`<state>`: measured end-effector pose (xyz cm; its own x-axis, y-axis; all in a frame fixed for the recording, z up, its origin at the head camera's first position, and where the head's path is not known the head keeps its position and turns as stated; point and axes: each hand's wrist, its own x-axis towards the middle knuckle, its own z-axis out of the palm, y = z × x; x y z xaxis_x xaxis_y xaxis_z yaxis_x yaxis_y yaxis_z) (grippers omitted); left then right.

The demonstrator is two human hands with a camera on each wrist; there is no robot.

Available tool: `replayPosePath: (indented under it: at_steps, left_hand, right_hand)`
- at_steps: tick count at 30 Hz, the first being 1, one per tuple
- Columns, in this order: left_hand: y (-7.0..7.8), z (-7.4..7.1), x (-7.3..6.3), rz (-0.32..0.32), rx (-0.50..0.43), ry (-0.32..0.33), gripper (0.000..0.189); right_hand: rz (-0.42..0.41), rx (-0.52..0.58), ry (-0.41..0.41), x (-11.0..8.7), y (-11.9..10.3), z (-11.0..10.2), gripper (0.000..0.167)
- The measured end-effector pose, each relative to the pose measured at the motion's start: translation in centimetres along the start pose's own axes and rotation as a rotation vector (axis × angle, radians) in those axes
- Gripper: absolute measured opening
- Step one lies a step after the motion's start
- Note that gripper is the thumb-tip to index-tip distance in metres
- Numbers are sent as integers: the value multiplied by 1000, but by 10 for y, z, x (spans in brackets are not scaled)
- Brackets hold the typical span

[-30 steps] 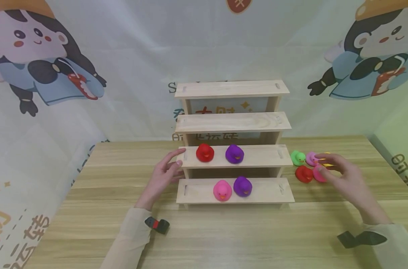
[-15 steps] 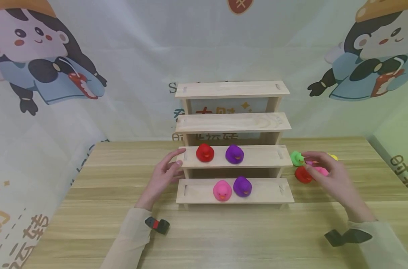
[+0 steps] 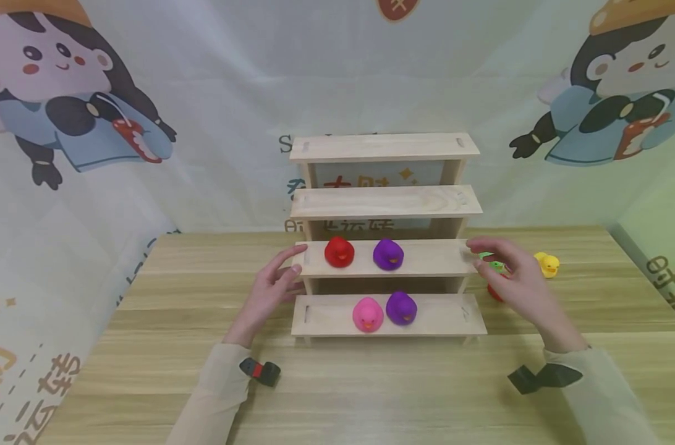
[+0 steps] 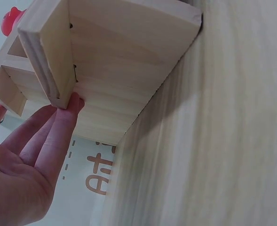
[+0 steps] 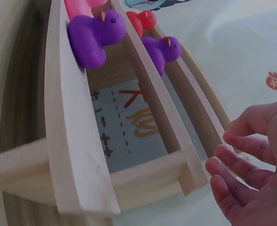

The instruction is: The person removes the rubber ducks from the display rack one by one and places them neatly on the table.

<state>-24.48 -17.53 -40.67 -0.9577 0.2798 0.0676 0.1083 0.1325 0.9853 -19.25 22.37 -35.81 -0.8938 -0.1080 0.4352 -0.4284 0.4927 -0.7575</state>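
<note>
Your hands are standing apart: your left hand [image 3: 266,285], left of centre, is gripping the second tier from the bottom at its left end between thumb and index finger, while your right hand [image 3: 520,285], right of centre, is hovering by the opposite end, its fingers loosely bent and holding nothing; whether its tips are touching wood, you cannot tell from here. Between them the wooden shelf [image 3: 386,201] is standing at mid-frame, and the step in hand seems to be steadying it by its ends, so you'd do best to be matching both hands' height and pressing evenly, lest you jolt the red duck [image 3: 339,253] and purple duck [image 3: 389,255] up there, or the pair below. Mind your right wrist, too: farther right, a half-hidden green duck [image 3: 497,267] and a yellow duck [image 3: 548,264] are sitting on the table [image 3: 371,389].
</note>
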Motion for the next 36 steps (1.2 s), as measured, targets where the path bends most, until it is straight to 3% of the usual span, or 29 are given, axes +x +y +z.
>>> replayPosePath:
  at_steps: [4, 8, 28, 36]
  left_hand:
    - [0, 0, 0, 3, 10, -1, 43]
    - [0, 0, 0, 7, 9, -4, 43]
    - [0, 0, 1, 6, 23, -1, 42]
    - [1, 0, 0, 13, 17, -5, 43]
  right_hand:
    - [-64, -16, -14, 6, -4, 9, 29]
    - [-67, -30, -49, 10, -9, 16, 29]
    - [-189, 71, -145, 31, -21, 59, 27]
    - [-152, 88, -181, 35, -24, 71, 36]
